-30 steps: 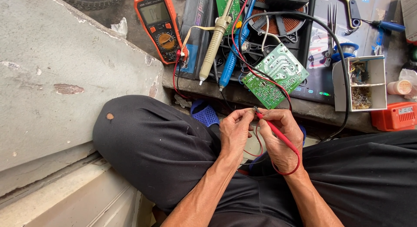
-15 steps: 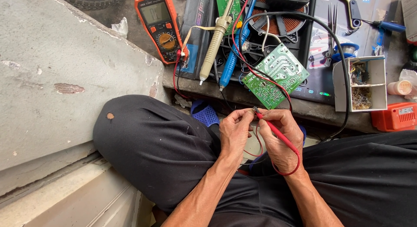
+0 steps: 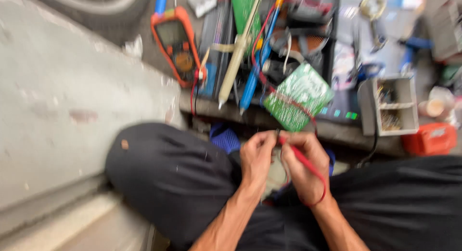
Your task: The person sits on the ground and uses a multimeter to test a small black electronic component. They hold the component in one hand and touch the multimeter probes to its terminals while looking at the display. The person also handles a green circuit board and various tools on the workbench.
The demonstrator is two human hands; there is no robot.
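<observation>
Together, left hand (image 3: pixel 257 157) and right hand (image 3: pixel 302 167) pinch the red probe (image 3: pixel 301 157), tip up-left.

The red probe (image 3: pixel 303 159) lies slanted across the right hand (image 3: pixel 302 167), its tip up at the fingertips, meeting the left hand (image 3: pixel 257 157). Its red lead loops around the wrist.
</observation>
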